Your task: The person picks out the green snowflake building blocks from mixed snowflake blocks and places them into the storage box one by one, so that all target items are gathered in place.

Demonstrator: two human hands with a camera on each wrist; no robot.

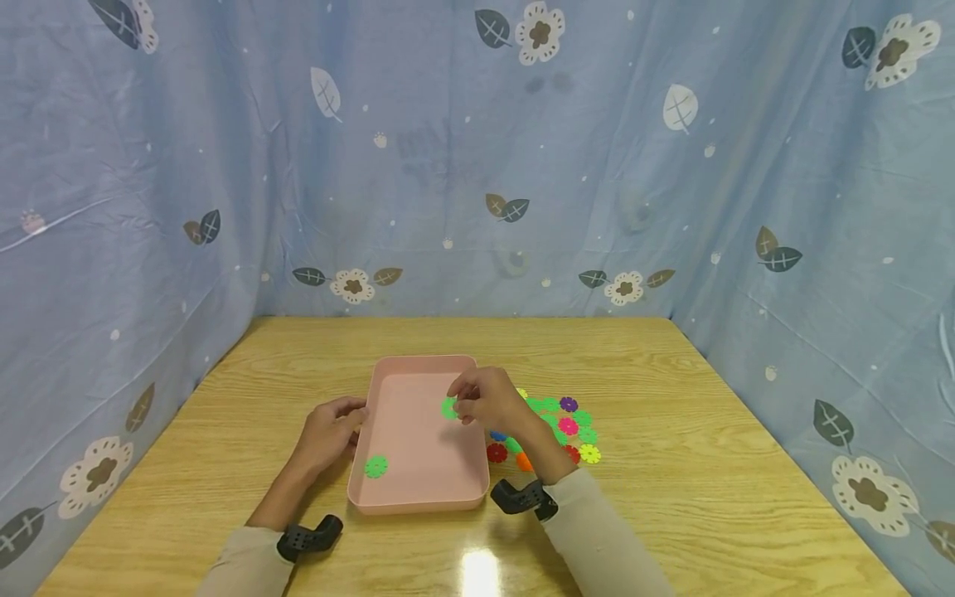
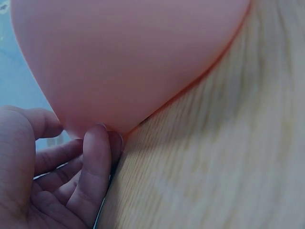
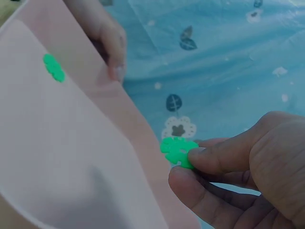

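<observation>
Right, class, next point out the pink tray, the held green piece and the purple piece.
Pink tray (image 1: pixel 418 444): head view, bare floor.
Held green piece (image 3: pixel 172 146): right wrist view, uncovered part.
Purple piece (image 1: pixel 569 405): head view, centre.

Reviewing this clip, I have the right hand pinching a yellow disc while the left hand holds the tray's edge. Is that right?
Not quite: the disc in the right hand is green, as the right wrist view shows. The left hand does hold the tray's edge.

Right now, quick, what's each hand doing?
Left hand: holding the pink tray by its left edge.
Right hand: pinching a green notched disc over the tray.
</observation>
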